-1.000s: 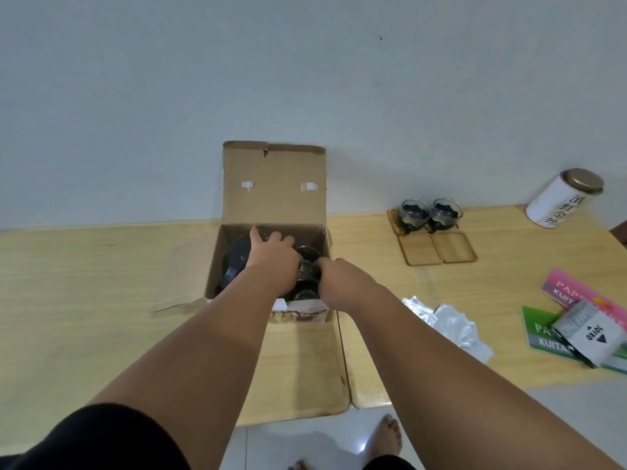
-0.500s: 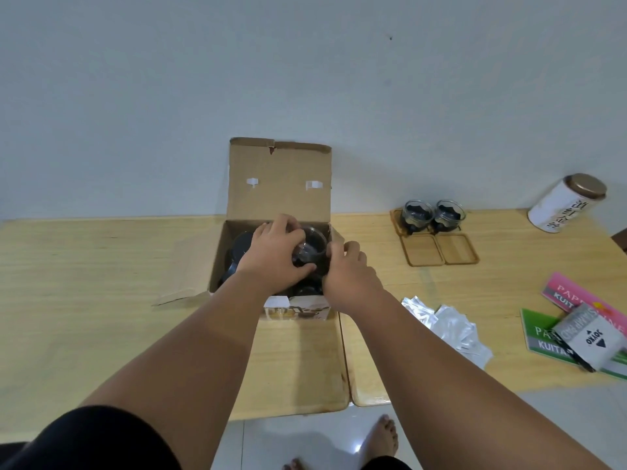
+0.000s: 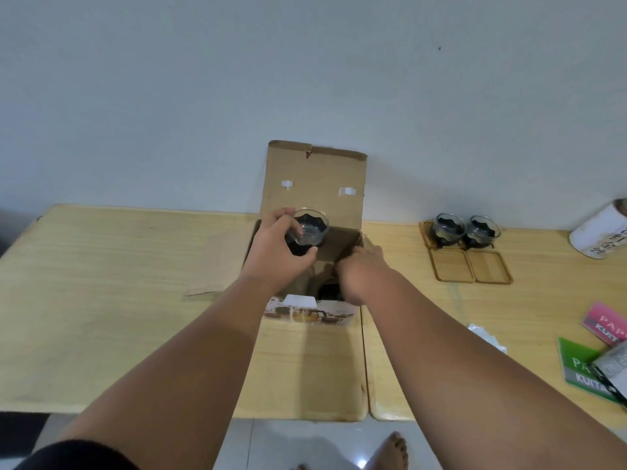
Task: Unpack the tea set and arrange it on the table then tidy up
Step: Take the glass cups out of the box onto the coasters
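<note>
An open cardboard box [image 3: 314, 184] stands at the middle of the wooden table [image 3: 118, 300], its lid flap upright against the wall. My left hand [image 3: 276, 254] grips a small glass cup [image 3: 310, 230] with dark stuffing inside, held above the box's opening. My right hand [image 3: 361, 271] rests on the box's right edge with its fingers reaching inside; what they touch is hidden. Two more glass cups [image 3: 466, 232] sit on wooden coasters at the back right, with two bare coasters [image 3: 471, 271] in front of them.
A white canister [image 3: 600, 235] lies tilted at the far right. Pink and green booklets [image 3: 587, 354] and a grey packet lie at the right edge, with crumpled white wrapping [image 3: 485, 335] near my right forearm. A seam splits the table below the box. My bare foot shows on the floor.
My left hand has lifted a glass cup up out of the box. My right hand has let go of it and dropped to the box's right edge.
</note>
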